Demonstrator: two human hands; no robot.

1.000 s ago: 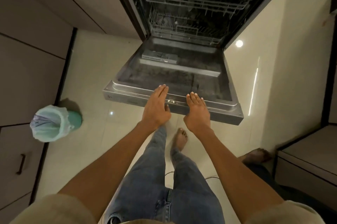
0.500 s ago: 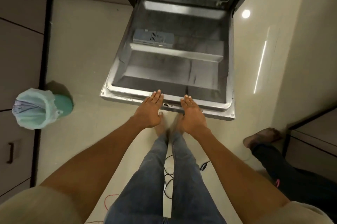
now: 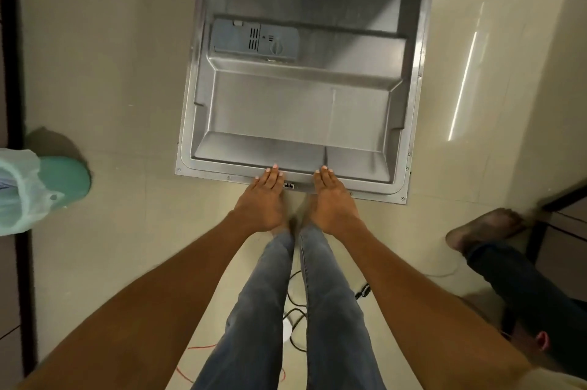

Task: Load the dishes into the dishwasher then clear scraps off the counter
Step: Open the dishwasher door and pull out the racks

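The dishwasher door (image 3: 298, 110) lies folded down flat, its steel inner panel facing up, with a grey detergent dispenser (image 3: 255, 41) near its far left. My left hand (image 3: 262, 200) and my right hand (image 3: 333, 203) rest side by side on the door's near edge, fingers straight and flat on the rim, either side of the latch (image 3: 288, 186). Neither hand holds anything. The racks are out of view above the frame. No dishes are in view.
A teal bin (image 3: 60, 181) with a pale plastic liner (image 3: 19, 189) stands on the floor at the left by dark cabinets. Another person's leg and foot (image 3: 482, 229) are at the right. Cables (image 3: 295, 316) lie on the floor between my legs.
The door has swung down from partly lowered to flat with both hands on its edge. My view has tilted down, so the racks have left the frame.
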